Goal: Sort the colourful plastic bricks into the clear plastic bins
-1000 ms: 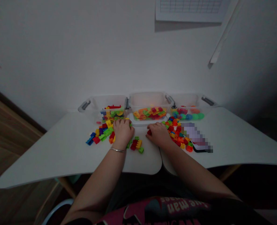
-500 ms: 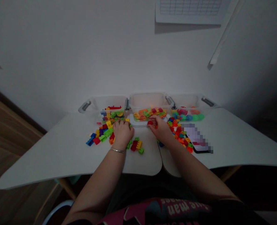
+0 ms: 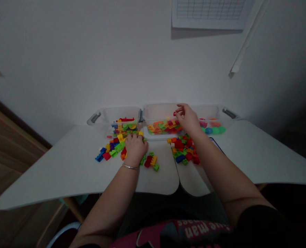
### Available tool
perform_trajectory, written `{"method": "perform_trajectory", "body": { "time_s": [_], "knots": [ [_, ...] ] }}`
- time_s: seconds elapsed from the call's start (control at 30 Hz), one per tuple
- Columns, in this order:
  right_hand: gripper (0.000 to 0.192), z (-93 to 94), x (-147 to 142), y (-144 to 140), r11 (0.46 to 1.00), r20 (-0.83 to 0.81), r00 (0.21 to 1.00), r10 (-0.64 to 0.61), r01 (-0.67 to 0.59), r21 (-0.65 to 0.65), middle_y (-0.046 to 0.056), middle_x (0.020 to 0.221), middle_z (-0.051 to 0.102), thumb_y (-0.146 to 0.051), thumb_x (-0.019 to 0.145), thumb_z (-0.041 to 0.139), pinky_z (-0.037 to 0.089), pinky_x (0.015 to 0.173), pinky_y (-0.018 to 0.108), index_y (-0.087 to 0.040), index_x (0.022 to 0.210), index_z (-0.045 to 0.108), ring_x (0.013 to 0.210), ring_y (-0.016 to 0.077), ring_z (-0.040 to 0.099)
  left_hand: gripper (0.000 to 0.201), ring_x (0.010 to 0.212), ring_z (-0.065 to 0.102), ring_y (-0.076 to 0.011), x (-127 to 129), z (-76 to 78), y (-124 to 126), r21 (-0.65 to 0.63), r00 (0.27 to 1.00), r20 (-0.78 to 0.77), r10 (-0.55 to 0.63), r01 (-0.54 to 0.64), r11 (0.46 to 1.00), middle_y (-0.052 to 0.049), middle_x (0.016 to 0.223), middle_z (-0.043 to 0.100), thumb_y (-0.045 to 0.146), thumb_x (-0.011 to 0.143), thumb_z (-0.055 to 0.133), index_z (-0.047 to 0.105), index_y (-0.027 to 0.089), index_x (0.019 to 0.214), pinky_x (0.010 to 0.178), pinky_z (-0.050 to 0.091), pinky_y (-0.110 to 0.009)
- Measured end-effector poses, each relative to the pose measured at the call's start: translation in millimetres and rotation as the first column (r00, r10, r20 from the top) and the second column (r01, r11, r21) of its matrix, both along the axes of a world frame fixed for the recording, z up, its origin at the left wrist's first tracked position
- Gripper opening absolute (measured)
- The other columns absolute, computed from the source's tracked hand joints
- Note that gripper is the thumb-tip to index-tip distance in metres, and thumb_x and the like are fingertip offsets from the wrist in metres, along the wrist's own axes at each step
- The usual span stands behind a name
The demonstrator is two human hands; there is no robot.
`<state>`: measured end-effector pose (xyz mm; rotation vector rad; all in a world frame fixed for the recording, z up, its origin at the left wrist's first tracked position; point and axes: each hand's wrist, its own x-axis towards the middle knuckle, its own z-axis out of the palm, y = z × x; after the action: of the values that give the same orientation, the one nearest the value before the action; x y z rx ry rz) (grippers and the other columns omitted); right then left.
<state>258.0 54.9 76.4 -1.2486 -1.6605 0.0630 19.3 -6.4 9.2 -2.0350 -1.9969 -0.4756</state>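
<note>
- Your right hand [image 3: 187, 119] is lifted above the middle bin [image 3: 164, 120], in the centre of the frame; the thumb and the first fingers pinch one small red brick [image 3: 175, 113], which hangs over the bricks inside this bin.
- The other fingers of this hand are curled loosely, the back of the hand faces the camera, and the forearm goes from the wrist down to the lower right of the frame, across the right pile of bricks [image 3: 184, 148].
- Your left hand [image 3: 135, 146] lies palm down on the white table [image 3: 65, 168], a little left of centre, with the fingers bent over the edge of the left pile of bricks [image 3: 114, 146]. You cannot tell from this view if the fingers grasp a brick or only rest on them.
- A thin bracelet [image 3: 129, 166] sits on the left wrist, and the left forearm runs down to the lower middle of the frame.
- Just right of the left wrist there is a small cluster of bricks [image 3: 150, 160], red, yellow and green.
- You have three clear bins in a row against the wall: the left bin [image 3: 116, 120], the middle one, and the right bin [image 3: 211, 120] with round coloured pieces.
- You have two loose piles on the table; single bricks are too many and too small to count.
</note>
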Motion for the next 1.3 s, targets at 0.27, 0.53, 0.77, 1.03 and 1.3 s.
{"method": "perform_trajectory", "body": {
  "time_s": [0.27, 0.53, 0.77, 1.03, 1.3],
  "knots": [
    [0.029, -7.0, -3.5, -2.7, 0.987, 0.336, 0.934, -0.119, 0.149, -0.066, 0.012, 0.094, 0.074, -0.025, 0.093, 0.045, 0.049, 0.088, 0.043, -0.016, 0.1, 0.071, 0.087, 0.0259, 0.067, 0.037, 0.106, 0.051, -0.0368, -0.4, 1.1, -0.8, 0.005, 1.0, -0.009, 0.008, -0.008, 1.0, -0.019, 0.105, 0.066, 0.033, 0.086, 0.048, 0.073, 0.01, 0.1, 0.083, 0.043, -0.046],
    [0.036, -11.9, -2.3, -0.2, 0.989, 0.436, 0.891, -0.13, 0.148, -0.008, 0.013, 0.088, 0.074, -0.03, 0.095, 0.041, 0.047, 0.09, 0.045, -0.015, 0.094, 0.073, 0.088, 0.0274, 0.065, 0.038, 0.111, 0.05, -0.0374, -0.1, 4.4, -2.8, -0.002, 1.0, -0.024, 0.014, -0.014, 1.0, -0.02, 0.107, 0.064, 0.032, 0.086, 0.048, 0.075, 0.01, 0.099, 0.085, 0.043, -0.045],
    [0.03, -7.7, -0.4, -8.9, 0.997, 0.099, 0.995, 0.031, -0.037, 0.063, 0.01, 0.103, 0.073, -0.031, 0.091, 0.044, 0.048, 0.093, 0.043, -0.019, 0.097, 0.071, 0.1, 0.0257, 0.064, 0.037, 0.114, 0.048, -0.0373, 0.2, 3.8, -4.0, -0.018, 1.0, -0.017, 0.02, -0.021, 1.0, -0.019, 0.108, 0.063, 0.033, 0.084, 0.049, 0.076, 0.012, 0.1, 0.087, 0.043, -0.045],
    [0.024, -39.5, -36.1, -45.7, 0.986, 0.105, 0.982, 0.155, -0.16, 0.042, 0.009, 0.101, 0.073, -0.026, 0.09, 0.048, 0.047, 0.093, 0.039, -0.019, 0.099, 0.069, 0.099, 0.024, 0.064, 0.038, 0.114, 0.049, -0.0363, 1.7, 3.2, -4.2, -0.015, 0.999, -0.032, 0.024, -0.025, 1.0, -0.018, 0.112, 0.062, 0.035, 0.085, 0.048, 0.076, 0.013, 0.099, 0.091, 0.042, -0.044],
    [0.026, -70.7, -49.3, -58.8, 0.982, 0.48, 0.862, 0.164, -0.098, -0.161, 0.011, 0.108, 0.073, -0.025, 0.09, 0.054, 0.043, 0.095, 0.04, -0.017, 0.109, 0.069, 0.103, 0.0261, 0.062, 0.045, 0.112, 0.049, -0.0388, 5.5, 1.5, -7.9, 0.014, 0.999, -0.044, -0.004, 0.005, 1.0, -0.02, 0.109, 0.06, 0.047, 0.083, 0.054, 0.072, 0.011, 0.103, 0.089, 0.042, -0.047]
  ]
}}
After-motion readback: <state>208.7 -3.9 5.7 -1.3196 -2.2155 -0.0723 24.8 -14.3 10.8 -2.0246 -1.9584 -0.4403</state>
